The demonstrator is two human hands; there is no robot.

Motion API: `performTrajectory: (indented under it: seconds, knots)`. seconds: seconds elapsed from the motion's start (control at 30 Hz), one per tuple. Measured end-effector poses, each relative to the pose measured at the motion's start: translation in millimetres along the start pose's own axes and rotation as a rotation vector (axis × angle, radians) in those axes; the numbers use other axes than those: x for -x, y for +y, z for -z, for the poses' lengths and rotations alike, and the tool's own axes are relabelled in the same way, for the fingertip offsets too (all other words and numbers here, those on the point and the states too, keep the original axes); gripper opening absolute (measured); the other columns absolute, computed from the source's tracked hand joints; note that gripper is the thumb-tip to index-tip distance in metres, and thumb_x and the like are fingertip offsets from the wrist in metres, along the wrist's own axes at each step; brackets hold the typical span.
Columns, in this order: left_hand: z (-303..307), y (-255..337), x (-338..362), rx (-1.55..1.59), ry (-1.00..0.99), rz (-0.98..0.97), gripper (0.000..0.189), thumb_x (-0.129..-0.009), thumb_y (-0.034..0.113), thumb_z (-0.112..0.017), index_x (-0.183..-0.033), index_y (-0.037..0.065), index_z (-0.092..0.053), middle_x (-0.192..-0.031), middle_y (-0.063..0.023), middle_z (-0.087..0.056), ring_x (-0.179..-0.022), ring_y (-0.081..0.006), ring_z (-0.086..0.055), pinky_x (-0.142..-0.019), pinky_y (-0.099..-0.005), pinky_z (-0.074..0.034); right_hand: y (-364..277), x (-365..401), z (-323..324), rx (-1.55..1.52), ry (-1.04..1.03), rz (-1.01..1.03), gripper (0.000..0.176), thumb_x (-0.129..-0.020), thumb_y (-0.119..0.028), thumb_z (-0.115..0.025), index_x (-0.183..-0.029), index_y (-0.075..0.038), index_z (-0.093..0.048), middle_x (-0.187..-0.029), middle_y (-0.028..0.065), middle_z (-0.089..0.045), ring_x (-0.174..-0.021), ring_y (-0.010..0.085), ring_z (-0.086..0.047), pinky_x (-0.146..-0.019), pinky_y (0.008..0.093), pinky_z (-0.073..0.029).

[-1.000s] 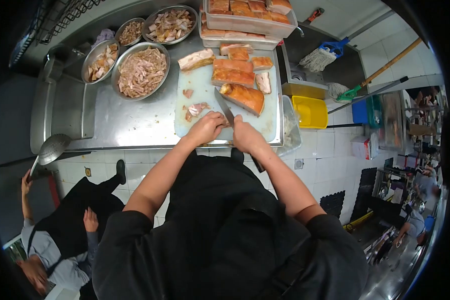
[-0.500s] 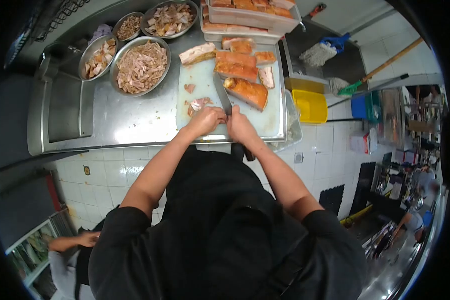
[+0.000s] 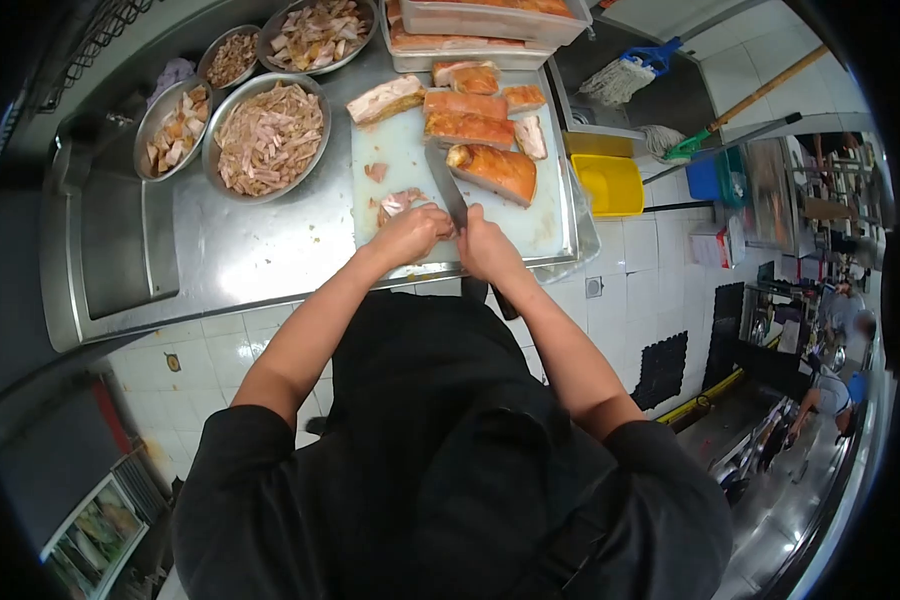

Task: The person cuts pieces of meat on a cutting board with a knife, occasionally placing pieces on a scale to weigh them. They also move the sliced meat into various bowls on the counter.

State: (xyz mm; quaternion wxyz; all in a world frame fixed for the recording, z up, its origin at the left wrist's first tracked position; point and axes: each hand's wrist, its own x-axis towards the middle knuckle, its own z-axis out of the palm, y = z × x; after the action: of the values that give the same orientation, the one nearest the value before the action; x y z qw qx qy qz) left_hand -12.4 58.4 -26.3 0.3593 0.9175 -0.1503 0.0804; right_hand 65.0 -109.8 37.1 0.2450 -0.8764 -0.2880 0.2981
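My right hand [image 3: 487, 243] is wrapped round a large knife [image 3: 445, 183], whose blade slants up and left over the white cutting board [image 3: 380, 155]. Close beside it, my left hand [image 3: 415, 233] has its fingers pressed together near the base of the blade; what they hold, if anything, is hidden. Small meat scraps [image 3: 398, 203] lie just beyond my left hand. A browned meat block [image 3: 498, 174] sits right of the blade, with more roasted pieces [image 3: 467, 128] behind it. A pale slab [image 3: 385, 99] rests at the board's back left.
Metal bowls of cut meat, including a large one [image 3: 268, 138], stand at the left on the steel counter [image 3: 235, 240]. Stacked plastic tubs [image 3: 480, 57] are at the back. A yellow bin [image 3: 610, 185] and mops [image 3: 620, 78] are at the right. A co-worker [image 3: 828, 400] is far right.
The view has turned slightly, shifting the counter and bowls. Both hands stay close together by the knife. The nearby person at the lower left has gone out of view.
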Motion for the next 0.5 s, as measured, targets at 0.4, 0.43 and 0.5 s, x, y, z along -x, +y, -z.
performTrajectory:
  seconds: [0.4,0.43,0.5]
  knots:
    - [15,15,4,0.009,0.092,0.077,0.018,-0.083,0.002,-0.066,-0.099,0.0,-0.074,-0.104,-0.0123,-0.07,-0.106,-0.0324,-0.063,-0.096,-0.0424,-0.05,8,47,11,0.123,0.142,0.022,0.025,-0.096,-0.013,-0.055,-0.113,0.001,-0.044,-0.079,0.0308,-0.067,-0.076,0.0536,-0.064,-0.071,0.0608,-0.05]
    - [13,13,8,-0.002,0.171,0.163,0.019,-0.084,0.002,-0.066,-0.101,0.0,-0.074,-0.105,-0.0134,-0.069,-0.108,-0.0338,-0.062,-0.099,-0.043,-0.048,11,61,16,0.068,0.164,0.014,0.026,-0.096,-0.014,-0.056,-0.113,0.001,-0.044,-0.079,0.0319,-0.066,-0.076,0.054,-0.064,-0.071,0.0608,-0.05]
    - [16,16,15,-0.023,0.218,0.315,0.019,-0.086,0.002,-0.066,-0.104,0.0,-0.073,-0.108,-0.0174,-0.068,-0.112,-0.0372,-0.062,-0.1,-0.0443,-0.048,19,82,16,0.005,0.19,-0.001,0.027,-0.096,-0.016,-0.057,-0.113,0.002,-0.044,-0.078,0.0331,-0.065,-0.076,0.0543,-0.063,-0.07,0.0608,-0.049]
